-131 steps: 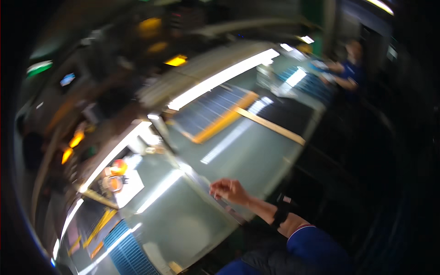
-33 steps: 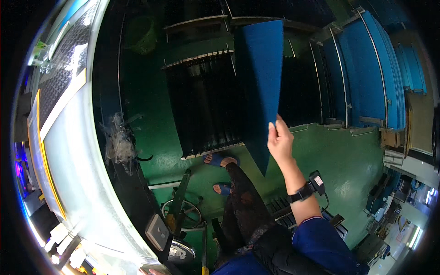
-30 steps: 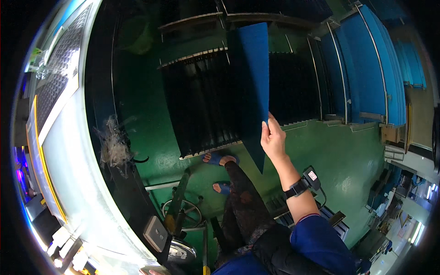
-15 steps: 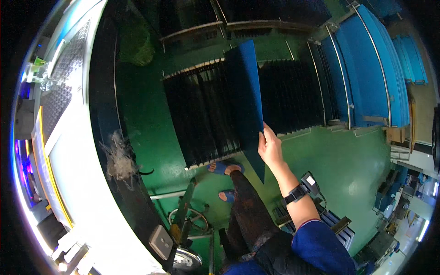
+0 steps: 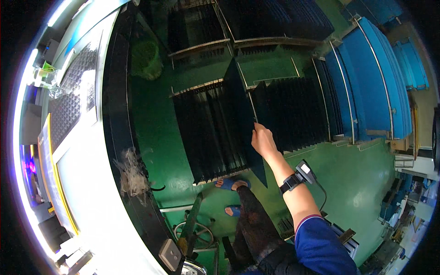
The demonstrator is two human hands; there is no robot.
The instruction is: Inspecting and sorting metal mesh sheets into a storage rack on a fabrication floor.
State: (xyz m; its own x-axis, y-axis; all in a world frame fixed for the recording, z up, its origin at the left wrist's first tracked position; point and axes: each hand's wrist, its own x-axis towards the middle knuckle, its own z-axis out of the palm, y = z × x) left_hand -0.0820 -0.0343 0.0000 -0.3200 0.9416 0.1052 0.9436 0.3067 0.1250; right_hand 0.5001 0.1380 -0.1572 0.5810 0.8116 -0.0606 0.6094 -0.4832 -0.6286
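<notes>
My right hand point(image 5: 264, 141), with a black strap and small box on its wrist, is closed on the near side edge of a thin dark blue panel point(image 5: 242, 114). The panel stands on edge, almost edge-on to me. It is between a rack of upright dark panels point(image 5: 208, 133) on its left and another row of dark panels point(image 5: 293, 114) on its right. Whether its lower edge rests in a rack is too dark to tell. My left hand is out of view.
A white work surface point(image 5: 91, 183) runs along the left, with pale tangled fibres point(image 5: 133, 176) at its dark edge. Bright blue sheets point(image 5: 371, 87) stand between metal bars at right. A handwheel point(image 5: 197, 236) is near my feet; a green basket point(image 5: 145, 59) sits far left.
My right hand has shifted slightly left and the panel has come in between the two rows, turning more edge-on. The whole view has moved a little.
</notes>
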